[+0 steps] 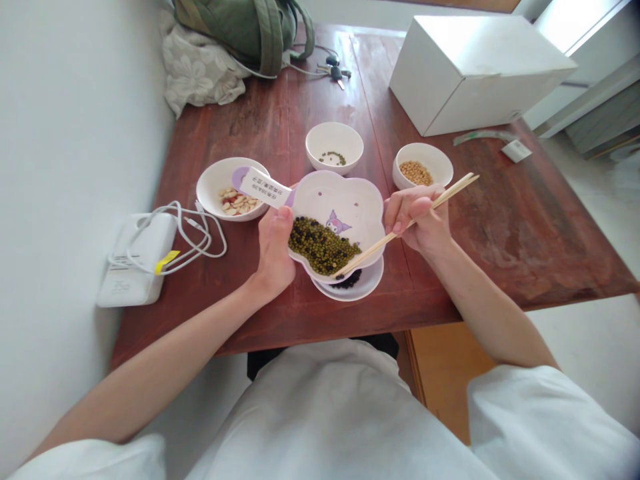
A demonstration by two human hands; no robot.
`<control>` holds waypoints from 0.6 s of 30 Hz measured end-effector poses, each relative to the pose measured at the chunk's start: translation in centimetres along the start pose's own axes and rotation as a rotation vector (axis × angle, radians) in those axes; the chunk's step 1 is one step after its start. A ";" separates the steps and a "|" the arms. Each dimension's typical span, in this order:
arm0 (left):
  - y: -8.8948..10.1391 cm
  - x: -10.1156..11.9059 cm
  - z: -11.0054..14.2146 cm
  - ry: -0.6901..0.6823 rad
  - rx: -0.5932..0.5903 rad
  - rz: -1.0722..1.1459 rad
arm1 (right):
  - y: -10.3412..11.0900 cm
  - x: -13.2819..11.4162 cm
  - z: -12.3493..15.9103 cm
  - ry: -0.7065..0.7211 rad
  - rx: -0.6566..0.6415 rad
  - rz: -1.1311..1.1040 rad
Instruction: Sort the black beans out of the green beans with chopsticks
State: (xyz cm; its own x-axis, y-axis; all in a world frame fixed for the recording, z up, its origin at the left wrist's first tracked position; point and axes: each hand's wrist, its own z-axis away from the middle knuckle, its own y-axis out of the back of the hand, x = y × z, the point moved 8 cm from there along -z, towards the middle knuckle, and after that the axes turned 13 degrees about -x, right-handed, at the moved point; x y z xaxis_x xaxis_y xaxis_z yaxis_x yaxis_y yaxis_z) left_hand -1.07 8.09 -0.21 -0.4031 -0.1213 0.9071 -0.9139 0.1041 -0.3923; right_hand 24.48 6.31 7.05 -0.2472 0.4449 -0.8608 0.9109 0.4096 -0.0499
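My left hand (277, 250) grips the left side of a flower-shaped bowl (313, 193) near its purple handle, which bears a white label (265, 189). The bowl is tilted toward me, with green and black beans (323, 245) gathered low and a cartoon print on its inside. My right hand (420, 217) is closed on a pair of chopsticks (367, 253), their tips at the bowl's near rim by a black bean (340, 277). Fingers of this hand are close to the bowl's right edge. Directly below, partly hidden, stands a white bowl (373, 283) with black beans.
Behind are a bowl (359, 143) with a few green beans, a bowl (440, 159) of yellow beans and a bowl (207, 187) of pale nut pieces. A cabled power bank (133, 280) lies left. A white box (450, 87), keys (336, 71) and a green bag (235, 33) stand farther back.
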 end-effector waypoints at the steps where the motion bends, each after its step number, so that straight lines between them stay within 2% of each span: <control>1: -0.1 0.0 0.0 -0.004 -0.009 0.003 | 0.0 0.0 0.0 0.001 -0.002 -0.001; 9: -0.3 0.0 -0.1 -0.032 -0.046 -0.026 | 0.1 0.1 0.1 -0.001 0.001 -0.010; 18: 0.2 -0.3 0.0 -0.021 -0.024 0.002 | 0.2 0.1 0.1 -0.004 0.008 -0.003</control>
State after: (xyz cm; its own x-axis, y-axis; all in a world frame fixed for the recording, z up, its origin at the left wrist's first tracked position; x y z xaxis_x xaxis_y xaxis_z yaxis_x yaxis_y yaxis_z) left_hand -1.13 8.11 -0.54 -0.4059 -0.1422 0.9028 -0.9120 0.1277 -0.3899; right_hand 24.62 6.36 6.92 -0.2491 0.4405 -0.8625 0.9127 0.4046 -0.0570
